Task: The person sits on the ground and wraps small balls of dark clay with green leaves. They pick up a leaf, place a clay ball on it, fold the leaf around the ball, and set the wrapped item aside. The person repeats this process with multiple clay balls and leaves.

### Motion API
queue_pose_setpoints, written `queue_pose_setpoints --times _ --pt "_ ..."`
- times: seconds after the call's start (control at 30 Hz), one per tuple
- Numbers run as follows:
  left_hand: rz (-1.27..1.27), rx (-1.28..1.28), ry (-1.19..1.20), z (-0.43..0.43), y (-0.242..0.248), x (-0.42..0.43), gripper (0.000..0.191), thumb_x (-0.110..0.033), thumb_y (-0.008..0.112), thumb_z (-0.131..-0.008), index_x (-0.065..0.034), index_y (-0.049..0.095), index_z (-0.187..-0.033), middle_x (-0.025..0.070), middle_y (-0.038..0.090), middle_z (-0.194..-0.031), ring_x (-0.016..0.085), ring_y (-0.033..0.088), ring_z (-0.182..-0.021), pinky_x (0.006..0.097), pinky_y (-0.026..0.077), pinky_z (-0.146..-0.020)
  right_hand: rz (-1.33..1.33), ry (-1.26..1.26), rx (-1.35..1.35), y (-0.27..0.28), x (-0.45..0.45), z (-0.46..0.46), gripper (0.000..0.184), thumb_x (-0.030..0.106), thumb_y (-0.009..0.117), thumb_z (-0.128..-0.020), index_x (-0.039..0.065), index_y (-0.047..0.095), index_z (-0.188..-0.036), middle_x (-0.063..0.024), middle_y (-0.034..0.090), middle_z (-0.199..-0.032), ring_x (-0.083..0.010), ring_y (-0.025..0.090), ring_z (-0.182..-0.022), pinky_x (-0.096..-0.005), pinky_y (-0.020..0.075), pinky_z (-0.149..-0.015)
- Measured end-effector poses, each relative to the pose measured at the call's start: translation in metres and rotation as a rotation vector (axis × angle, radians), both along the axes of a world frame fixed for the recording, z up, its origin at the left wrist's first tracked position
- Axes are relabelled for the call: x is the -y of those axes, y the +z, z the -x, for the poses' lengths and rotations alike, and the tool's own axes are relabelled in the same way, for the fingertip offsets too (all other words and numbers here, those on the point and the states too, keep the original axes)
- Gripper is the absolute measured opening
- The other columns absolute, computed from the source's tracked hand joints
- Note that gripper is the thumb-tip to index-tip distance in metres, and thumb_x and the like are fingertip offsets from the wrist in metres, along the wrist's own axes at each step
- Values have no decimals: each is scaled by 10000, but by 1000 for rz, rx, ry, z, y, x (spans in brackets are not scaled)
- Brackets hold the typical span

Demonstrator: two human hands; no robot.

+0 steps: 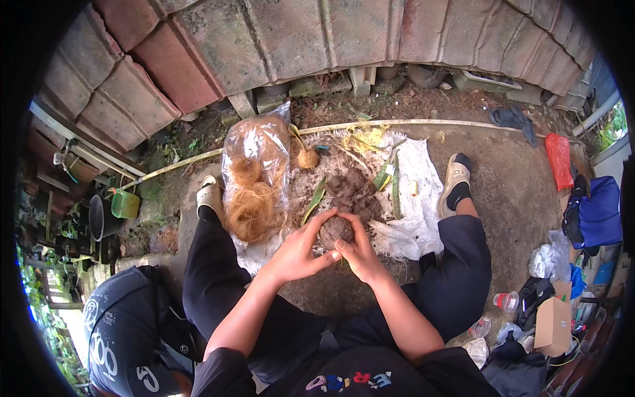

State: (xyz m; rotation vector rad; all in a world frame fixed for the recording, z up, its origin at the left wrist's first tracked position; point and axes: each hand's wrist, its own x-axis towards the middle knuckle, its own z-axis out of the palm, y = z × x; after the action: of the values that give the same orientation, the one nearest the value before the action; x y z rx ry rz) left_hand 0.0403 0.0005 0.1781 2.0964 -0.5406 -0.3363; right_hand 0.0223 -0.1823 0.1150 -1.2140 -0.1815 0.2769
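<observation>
A round ball of dark brown mud or soil (335,233) is cupped between my two hands. My left hand (303,247) curves around its left side, and my right hand (361,248) wraps its right side, with the thumbs meeting at the near edge. Just beyond the ball lies a heap of wet, dark soil (354,191) on a white woven sack (416,149). Left of that heap is a cut variegated leaf (315,199). More green-and-yellow leaves (384,173) lie to its right. A small fibre-covered ball with a leaf (308,158) sits at the back.
A clear plastic bag of brown coconut-like fibre (255,173) lies left of the soil. Yellow string (367,139) lies at the sack's far edge, near a long pole (407,122). Another person (134,327) is close at my lower left. Bags and a cardboard box (553,326) lie at right.
</observation>
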Motion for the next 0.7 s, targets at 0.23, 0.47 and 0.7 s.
queue_pose_setpoints --times 0.23,0.47,0.7 --pt "37 64 -11 2 1 6 755 -254 781 -767 -43 431 -1403 213 559 -1346 405 554 -1238 435 453 -1021 -73 37 17 -3 1 6 565 382 441 -1010 14 342 -1428 -134 443 -1372 -206 400 -1323 -361 308 -1111" --pt "1 304 36 9 3 21 619 -264 762 -755 -60 497 -1276 191 602 -1232 400 604 -1125 458 503 -935 21 10 106 15 2 4 439 267 333 -1028 23 384 -1390 -116 476 -1343 -203 435 -1299 -361 306 -1113" --pt "67 264 65 14 3 22 610 -255 747 -780 -42 487 -1289 197 564 -1273 401 562 -1189 448 480 -972 134 -17 171 11 -2 2 435 267 329 -1032 14 405 -1378 -127 456 -1387 -213 401 -1326 -368 293 -1124"
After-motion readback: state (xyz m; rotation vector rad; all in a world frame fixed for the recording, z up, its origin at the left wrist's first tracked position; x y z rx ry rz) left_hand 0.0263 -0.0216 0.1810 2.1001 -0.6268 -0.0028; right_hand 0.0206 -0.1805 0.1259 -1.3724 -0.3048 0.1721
